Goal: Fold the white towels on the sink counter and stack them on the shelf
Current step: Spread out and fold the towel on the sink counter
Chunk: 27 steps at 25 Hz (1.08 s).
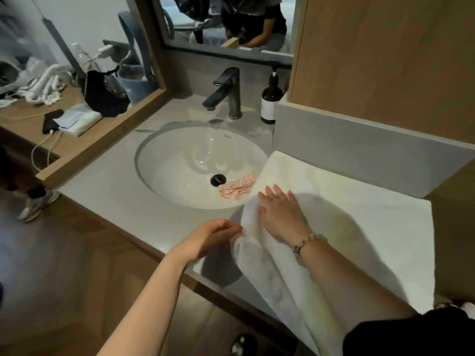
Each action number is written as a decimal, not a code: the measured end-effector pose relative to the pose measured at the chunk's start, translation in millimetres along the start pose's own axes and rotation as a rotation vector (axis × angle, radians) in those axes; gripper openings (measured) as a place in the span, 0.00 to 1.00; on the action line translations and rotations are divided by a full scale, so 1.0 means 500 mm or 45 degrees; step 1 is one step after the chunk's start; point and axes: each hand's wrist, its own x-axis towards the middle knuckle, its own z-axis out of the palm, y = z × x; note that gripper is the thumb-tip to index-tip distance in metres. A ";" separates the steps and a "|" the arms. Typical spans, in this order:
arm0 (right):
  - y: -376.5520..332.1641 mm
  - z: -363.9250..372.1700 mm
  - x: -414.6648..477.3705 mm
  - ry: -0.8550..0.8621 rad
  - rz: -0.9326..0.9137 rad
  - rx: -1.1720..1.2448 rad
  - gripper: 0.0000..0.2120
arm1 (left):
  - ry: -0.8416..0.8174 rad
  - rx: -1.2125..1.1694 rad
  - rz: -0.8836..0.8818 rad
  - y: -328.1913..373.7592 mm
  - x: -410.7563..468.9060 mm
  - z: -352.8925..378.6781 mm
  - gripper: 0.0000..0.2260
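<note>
Count: one white towel [347, 222], two hands, one basin [180, 160], one tap [227, 93], one dark pump bottle [270, 98], one pink dotted cloth [237, 188].
Towel place: spread on the grey counter [115, 186] to the right of the basin, against the low grey wall behind; left edge over the basin's rim; near end hanging down past the counter's front edge.
Towel look: plain white, thick, mostly flat, with one long soft fold raised along the left side.
Right hand [280, 211]: flat on the towel near its left edge, fingers straight and spread, pressing down; ring [274, 198] on one finger, bead bracelet [305, 242] at the wrist.
Left hand [216, 235]: fingers curled, pinching the towel's left edge, near the right wrist.
Basin: white, round, sunk into the counter; black drain [218, 179] in the middle, pink cloth just beside it and reaching to the towel's edge.
Room: mirror [231, 21] above the tap; wooden panel [385, 60] at the right; wooden side desk [38, 116] at the left, with cables and small things; wooden floor [64, 253] below.
</note>
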 end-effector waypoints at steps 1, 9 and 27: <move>-0.001 0.002 0.002 0.008 -0.006 -0.069 0.24 | 0.014 -0.034 -0.008 -0.010 -0.004 0.000 0.05; 0.007 0.022 0.001 -0.022 0.004 0.037 0.24 | 0.175 -0.066 0.018 -0.043 -0.049 0.024 0.07; 0.016 0.044 0.008 0.053 0.015 0.102 0.24 | 1.034 0.103 0.210 -0.110 -0.183 0.107 0.14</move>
